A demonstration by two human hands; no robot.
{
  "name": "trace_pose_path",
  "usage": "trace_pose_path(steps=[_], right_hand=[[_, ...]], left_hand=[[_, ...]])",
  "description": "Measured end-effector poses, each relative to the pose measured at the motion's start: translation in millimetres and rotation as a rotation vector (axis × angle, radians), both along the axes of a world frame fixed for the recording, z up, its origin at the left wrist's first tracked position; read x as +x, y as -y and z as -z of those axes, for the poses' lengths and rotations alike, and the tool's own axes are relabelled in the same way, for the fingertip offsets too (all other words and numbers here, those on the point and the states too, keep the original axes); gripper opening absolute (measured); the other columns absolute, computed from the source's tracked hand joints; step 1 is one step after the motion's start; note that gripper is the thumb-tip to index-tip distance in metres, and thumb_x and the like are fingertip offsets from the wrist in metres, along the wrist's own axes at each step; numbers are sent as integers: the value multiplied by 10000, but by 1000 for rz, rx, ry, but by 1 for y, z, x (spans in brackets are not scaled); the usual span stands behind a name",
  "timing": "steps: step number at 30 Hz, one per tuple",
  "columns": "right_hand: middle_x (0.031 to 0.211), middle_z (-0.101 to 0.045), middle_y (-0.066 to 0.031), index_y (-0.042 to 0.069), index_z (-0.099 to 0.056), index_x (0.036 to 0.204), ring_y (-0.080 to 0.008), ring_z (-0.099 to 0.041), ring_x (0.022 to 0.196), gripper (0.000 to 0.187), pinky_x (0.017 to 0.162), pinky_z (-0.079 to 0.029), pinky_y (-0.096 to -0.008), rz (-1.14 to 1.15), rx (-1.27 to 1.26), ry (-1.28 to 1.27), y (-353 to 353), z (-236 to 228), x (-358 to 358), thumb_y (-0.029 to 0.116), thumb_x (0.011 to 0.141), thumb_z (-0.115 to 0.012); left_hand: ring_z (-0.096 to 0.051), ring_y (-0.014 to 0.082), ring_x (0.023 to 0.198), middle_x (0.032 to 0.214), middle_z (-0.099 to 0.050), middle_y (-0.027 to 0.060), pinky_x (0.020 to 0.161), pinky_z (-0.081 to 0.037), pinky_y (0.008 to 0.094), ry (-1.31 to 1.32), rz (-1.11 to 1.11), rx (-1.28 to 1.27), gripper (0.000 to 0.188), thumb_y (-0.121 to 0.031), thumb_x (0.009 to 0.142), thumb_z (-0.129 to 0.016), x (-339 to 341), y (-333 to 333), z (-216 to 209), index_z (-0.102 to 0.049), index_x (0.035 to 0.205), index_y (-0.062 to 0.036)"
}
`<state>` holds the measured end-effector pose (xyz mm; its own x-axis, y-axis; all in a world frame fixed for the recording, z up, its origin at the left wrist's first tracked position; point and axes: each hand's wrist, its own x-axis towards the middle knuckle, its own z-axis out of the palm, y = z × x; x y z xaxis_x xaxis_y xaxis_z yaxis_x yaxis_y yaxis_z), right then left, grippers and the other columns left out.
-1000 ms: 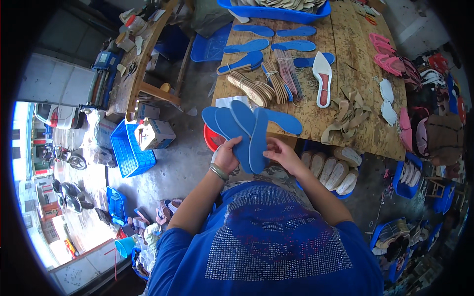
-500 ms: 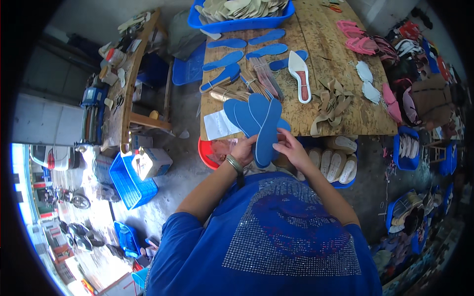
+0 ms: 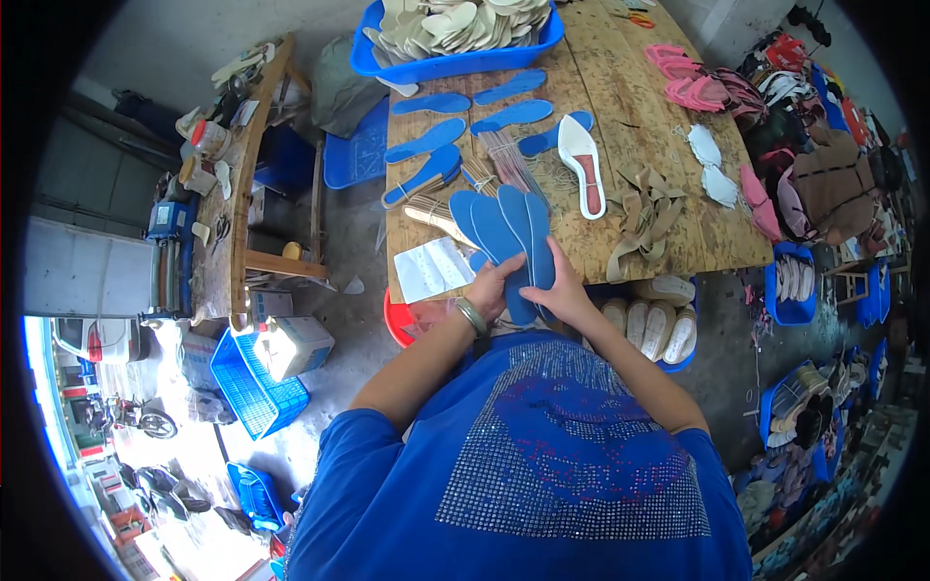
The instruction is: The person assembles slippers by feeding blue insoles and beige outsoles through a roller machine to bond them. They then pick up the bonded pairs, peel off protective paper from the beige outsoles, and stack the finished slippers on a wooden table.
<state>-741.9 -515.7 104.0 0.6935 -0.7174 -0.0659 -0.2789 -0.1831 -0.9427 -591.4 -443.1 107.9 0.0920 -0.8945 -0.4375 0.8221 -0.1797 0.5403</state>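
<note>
Both hands hold a small fan of blue insoles [image 3: 494,232] above the near edge of the wooden table [image 3: 620,107]. My left hand [image 3: 491,290], with a bangle at its wrist, is closed round the lower left side of the insoles. On the other side my right hand [image 3: 565,292] grips them, its thumb lying across the front. The insoles overlap, toes pointing away from me. Just beyond lie more blue insoles [image 3: 426,141], bundles of thin strips [image 3: 511,163] and a sheet of paper [image 3: 433,270]. A white shoe-shaped piece [image 3: 583,169] rests farther right.
A blue basin [image 3: 465,65] of pale sole-shaped pieces stands at the table's back. Tan straps [image 3: 644,223], white pieces [image 3: 715,167] and pink pieces [image 3: 690,79] lie to the right. Below the near edge are a red basin [image 3: 398,320] and pale shoes [image 3: 659,329]. A side bench [image 3: 242,203] stands left.
The insole that slanted across the front now lines up more nearly with the others, and the fan is narrower. My right hand has come inward and wraps the stack. The view has shifted slightly.
</note>
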Motion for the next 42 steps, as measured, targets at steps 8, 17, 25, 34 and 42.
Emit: trace_pose_path(steps=[8,17,25,34,42], right_hand=[[1343,-388,-233,47,-227,1449,-369,-424,1233,970,1042,-355,-411,-96,-1,-25,8,-10,25,175,653,-765],[1421,-328,-207,61,-239,1455,-354,-347,1317,968,1090,-298,-417,-133,-63,-22,36,-18,35,238,666,-771],[1403,-341,-222,93,-284,1435,-397,-390,1266,928,1047,-350,-449,83,-277,-350,58,36,-28,222,665,-786],[1423,-336,-197,151,-299,1439,-396,-375,1274,965,1016,-368,-482,40,-306,-745,62,87,-43,276,637,-822],[1263,-533,-123,85,-467,1334,-255,-567,1077,681,884,-462,-408,202,79,-339,60,66,-19,350,771,-744]], left_hand=[[-614,246,1046,1173,-596,112,921,-518,407,50,1,87,431,-195,899,-636,30,14,7,-481,1268,-35],[-634,244,986,1103,-630,109,899,-527,398,-16,-76,129,349,-140,891,-617,68,27,16,-526,1200,-4],[-633,227,984,1088,-633,110,886,-522,366,227,-168,160,353,-108,872,-618,161,4,26,-526,1196,-2],[-635,190,960,1087,-643,102,872,-505,320,338,205,254,399,-131,849,-661,117,5,13,-542,1200,15],[-631,181,978,1104,-637,99,889,-506,326,389,417,170,478,-171,841,-690,77,45,20,-503,1249,-9]])
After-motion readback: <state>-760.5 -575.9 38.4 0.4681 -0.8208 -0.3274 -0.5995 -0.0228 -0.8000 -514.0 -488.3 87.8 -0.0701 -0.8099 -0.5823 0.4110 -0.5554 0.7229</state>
